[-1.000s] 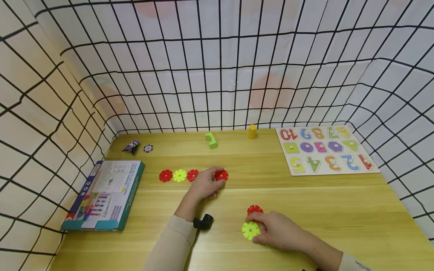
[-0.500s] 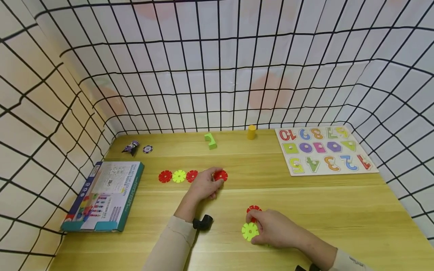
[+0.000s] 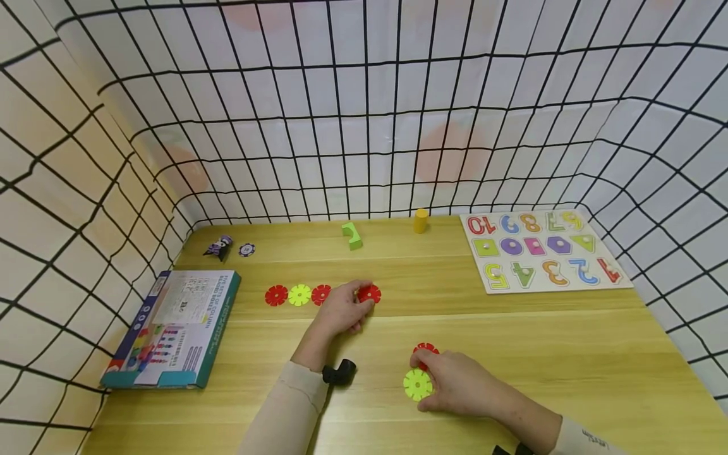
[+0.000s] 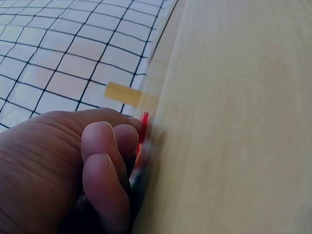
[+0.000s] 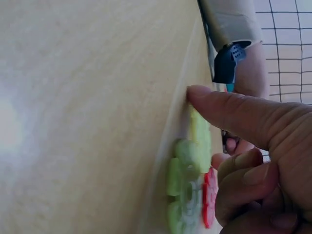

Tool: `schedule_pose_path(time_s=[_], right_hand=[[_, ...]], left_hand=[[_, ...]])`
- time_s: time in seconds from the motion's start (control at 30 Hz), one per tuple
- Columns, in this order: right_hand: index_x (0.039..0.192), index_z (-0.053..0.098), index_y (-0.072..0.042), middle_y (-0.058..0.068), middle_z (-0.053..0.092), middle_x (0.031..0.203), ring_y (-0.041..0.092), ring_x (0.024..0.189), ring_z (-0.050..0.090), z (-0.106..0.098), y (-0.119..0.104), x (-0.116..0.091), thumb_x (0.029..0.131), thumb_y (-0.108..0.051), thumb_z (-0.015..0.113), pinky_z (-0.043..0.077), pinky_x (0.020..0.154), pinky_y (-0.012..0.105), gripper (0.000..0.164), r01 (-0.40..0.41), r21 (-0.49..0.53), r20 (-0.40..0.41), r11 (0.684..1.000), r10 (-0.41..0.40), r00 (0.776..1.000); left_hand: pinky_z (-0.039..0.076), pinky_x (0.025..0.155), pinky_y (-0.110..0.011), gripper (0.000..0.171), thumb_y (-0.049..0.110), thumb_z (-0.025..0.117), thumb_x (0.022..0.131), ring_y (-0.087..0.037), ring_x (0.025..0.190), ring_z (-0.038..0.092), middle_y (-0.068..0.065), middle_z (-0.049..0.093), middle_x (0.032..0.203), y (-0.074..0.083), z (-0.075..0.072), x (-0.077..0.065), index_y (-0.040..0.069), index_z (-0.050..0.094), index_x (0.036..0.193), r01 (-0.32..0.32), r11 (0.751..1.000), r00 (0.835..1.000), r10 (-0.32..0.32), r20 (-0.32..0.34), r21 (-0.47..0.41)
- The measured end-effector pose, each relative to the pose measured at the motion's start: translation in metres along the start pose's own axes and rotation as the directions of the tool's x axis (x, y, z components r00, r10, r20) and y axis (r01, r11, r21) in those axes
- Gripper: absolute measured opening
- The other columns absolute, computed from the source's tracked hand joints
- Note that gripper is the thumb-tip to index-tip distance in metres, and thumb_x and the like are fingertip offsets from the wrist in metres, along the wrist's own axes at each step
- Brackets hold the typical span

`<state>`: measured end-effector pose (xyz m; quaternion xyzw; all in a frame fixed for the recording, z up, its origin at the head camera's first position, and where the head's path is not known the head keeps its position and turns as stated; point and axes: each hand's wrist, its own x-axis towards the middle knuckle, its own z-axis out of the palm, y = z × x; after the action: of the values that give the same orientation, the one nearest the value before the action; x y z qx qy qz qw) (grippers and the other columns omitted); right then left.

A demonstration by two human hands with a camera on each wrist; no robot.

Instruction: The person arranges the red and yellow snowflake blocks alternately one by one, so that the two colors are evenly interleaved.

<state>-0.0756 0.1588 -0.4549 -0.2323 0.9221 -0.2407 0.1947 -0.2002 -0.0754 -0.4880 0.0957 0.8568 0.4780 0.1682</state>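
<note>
in the head view, the left hand (image 3: 343, 308) has its grip, thumb and forefinger, clamped on a red, round, notched plastic disc (image 3: 373, 294) at the right end of a row on the wood-grained bench (image 3: 540, 354). the hand covers part of that row; farther left lie matching discs in red, yellow-green and red. the right hand (image 3: 462, 384) has its grip clamped across a yellow-green, round, notched plastic disc (image 3: 417, 385), nearer the person, with a second red notched disc (image 3: 425, 347) just above it, partly behind the forefinger.

in the left wrist view, the forefinger meets the red rim while other fingers curl inward, and a yellow cylinder (image 4: 122, 93) stands beyond.

in the right wrist view, the thumb tip sits at the yellow-green edge; the discs blur here, so exact contact is hard to judge.
</note>
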Motion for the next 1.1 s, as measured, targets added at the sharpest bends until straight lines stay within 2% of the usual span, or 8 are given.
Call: schedule_pose_path(time_s=[0.13, 0.3, 0.37, 0.5, 0.63, 0.8, 0.93, 1.1], right_hand=[[0.1, 0.053, -0.026, -0.012, 0.05, 0.071, 0.006, 0.061, 0.045, 0.0, 0.001, 0.001, 0.066, -0.042, 0.08, 0.038, 0.056, 0.023, 0.046, -0.001, 0.006, -0.011, 1.0, 0.001, 1.0], [0.087, 0.056, -0.026, -0.013, 0.049, 0.066, 0.005, 0.057, 0.042, 0.0, 0.002, 0.003, 0.069, -0.037, 0.08, 0.038, 0.053, 0.022, 0.032, 0.039, 0.018, -0.012, 0.999, -0.039, 0.999], [0.085, 0.056, -0.025, -0.013, 0.05, 0.068, 0.005, 0.058, 0.043, -0.001, 0.002, 0.005, 0.068, -0.038, 0.08, 0.039, 0.054, 0.022, 0.032, 0.047, -0.002, -0.031, 0.999, -0.048, 0.998], [0.09, 0.055, -0.023, -0.015, 0.051, 0.078, 0.005, 0.065, 0.046, -0.001, 0.002, 0.006, 0.063, -0.047, 0.08, 0.04, 0.059, 0.023, 0.044, 0.037, -0.064, -0.082, 0.997, -0.042, 0.996], [0.091, 0.056, -0.022, -0.015, 0.052, 0.078, 0.005, 0.064, 0.046, 0.0, 0.002, 0.007, 0.062, -0.049, 0.08, 0.04, 0.058, 0.023, 0.046, 0.017, -0.068, -0.086, 0.998, -0.022, 0.996], [0.093, 0.054, -0.024, -0.014, 0.049, 0.083, 0.005, 0.069, 0.046, 0.0, 0.002, 0.01, 0.065, -0.043, 0.081, 0.04, 0.06, 0.022, 0.043, 0.044, -0.026, -0.061, 0.999, -0.046, 0.997], [0.092, 0.05, -0.028, -0.011, 0.047, 0.078, 0.003, 0.067, 0.044, -0.002, 0.002, 0.012, 0.07, -0.036, 0.08, 0.039, 0.057, 0.021, 0.038, 0.099, 0.016, -0.047, 0.995, -0.098, 0.994], [0.096, 0.051, -0.028, -0.008, 0.051, 0.072, 0.005, 0.058, 0.051, -0.013, 0.004, 0.018, 0.084, -0.03, 0.068, 0.043, 0.051, 0.022, 0.021, 0.112, 0.214, -0.031, 0.97, -0.108, 0.994]], left_hand=[[0.049, 0.039, -0.032, 0.045, 0.025, 0.062, 0.088, -0.019, 0.037, 0.054, -0.006, 0.055, 0.053, 0.0, 0.0, 0.0, 0.02, 0.05, 0.132, -0.007, 1.0, 1.0, 0.007, -0.005, 0.01], [0.048, 0.038, -0.032, 0.045, 0.024, 0.062, 0.088, -0.019, 0.037, 0.054, -0.006, 0.054, 0.053, 0.001, 0.0, 0.0, 0.02, 0.051, 0.131, -0.01, 1.0, 1.0, 0.01, -0.007, 0.011], [0.048, 0.039, -0.032, 0.045, 0.024, 0.062, 0.088, -0.019, 0.037, 0.053, -0.006, 0.054, 0.052, 0.001, 0.0, 0.0, 0.02, 0.051, 0.131, -0.009, 1.0, 1.0, 0.009, -0.005, 0.008], [0.049, 0.039, -0.032, 0.045, 0.025, 0.062, 0.088, -0.019, 0.037, 0.053, -0.006, 0.055, 0.052, 0.002, 0.0, 0.001, 0.02, 0.051, 0.131, -0.004, 1.0, 1.0, 0.004, 0.0, 0.001], [0.049, 0.039, -0.032, 0.045, 0.025, 0.062, 0.089, -0.019, 0.037, 0.054, -0.006, 0.054, 0.053, 0.001, -0.001, 0.001, 0.021, 0.05, 0.131, -0.006, 1.0, 1.0, 0.006, 0.0, 0.003], [0.049, 0.039, -0.032, 0.044, 0.025, 0.062, 0.089, -0.019, 0.037, 0.053, -0.006, 0.054, 0.053, 0.0, -0.001, 0.001, 0.02, 0.051, 0.131, -0.009, 1.0, 1.0, 0.009, -0.004, 0.001], [0.048, 0.039, -0.032, 0.045, 0.025, 0.063, 0.088, -0.019, 0.037, 0.053, -0.006, 0.055, 0.053, -0.001, 0.0, 0.001, 0.02, 0.051, 0.131, -0.005, 1.0, 1.0, 0.005, -0.005, -0.005], [0.048, 0.038, -0.032, 0.044, 0.025, 0.063, 0.088, -0.018, 0.037, 0.053, -0.006, 0.055, 0.052, -0.002, 0.0, 0.001, 0.021, 0.051, 0.13, -0.001, 1.0, 1.0, 0.001, -0.007, -0.014]])
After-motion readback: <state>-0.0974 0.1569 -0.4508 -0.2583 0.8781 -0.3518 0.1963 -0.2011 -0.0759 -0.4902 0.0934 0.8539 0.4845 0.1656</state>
